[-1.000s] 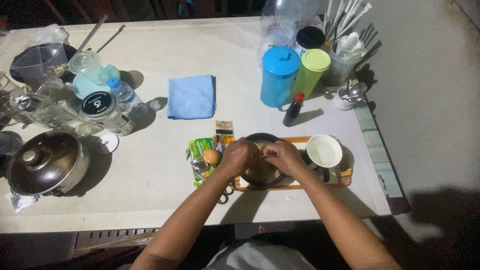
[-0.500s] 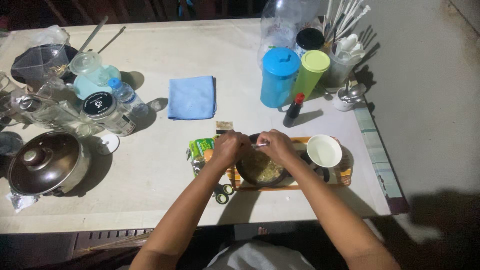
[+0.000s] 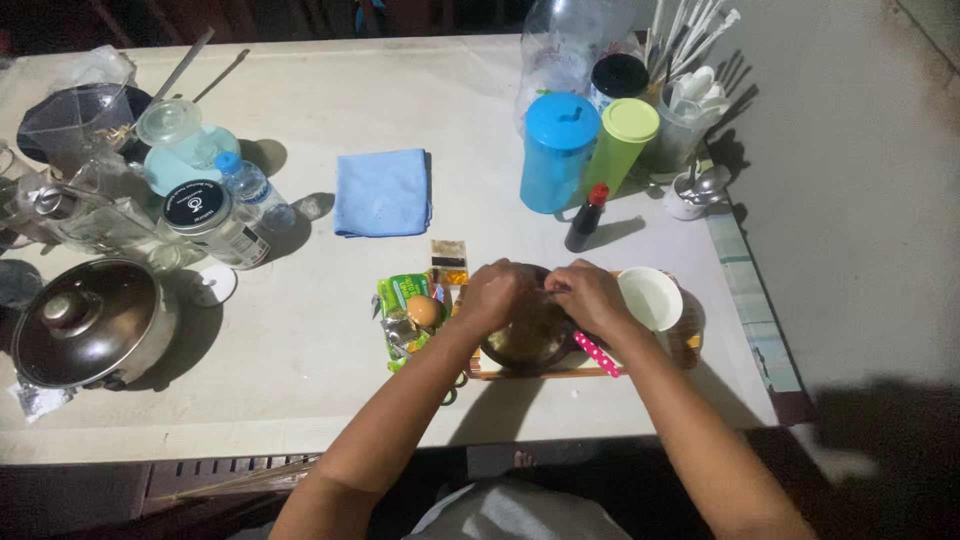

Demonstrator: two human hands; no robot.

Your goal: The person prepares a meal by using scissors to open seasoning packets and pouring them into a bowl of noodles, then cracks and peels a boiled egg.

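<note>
My left hand [image 3: 495,296] and my right hand [image 3: 590,297] meet fingertip to fingertip over a dark bowl [image 3: 527,345]. Both pinch a small pale sachet [image 3: 546,291] between them; most of it is hidden by my fingers. The bowl sits on a wooden board [image 3: 685,345]. Just left of my left hand an egg [image 3: 423,311] rests on a green noodle packet [image 3: 402,293]. A white cup [image 3: 650,298] stands right of my right hand. A pink dotted handle [image 3: 598,355] pokes out under my right wrist.
Two small sachets [image 3: 448,262] lie behind the bowl, with a blue cloth [image 3: 383,192] farther back. A dark sauce bottle [image 3: 586,218], a blue jug [image 3: 556,152] and a green tumbler [image 3: 620,145] stand at the back right. A lidded pot [image 3: 88,322] and several jars [image 3: 205,218] are on the left.
Both hands stay together above the bowl, shifting only slightly away from me and sideways. Nothing else on the table has moved.
</note>
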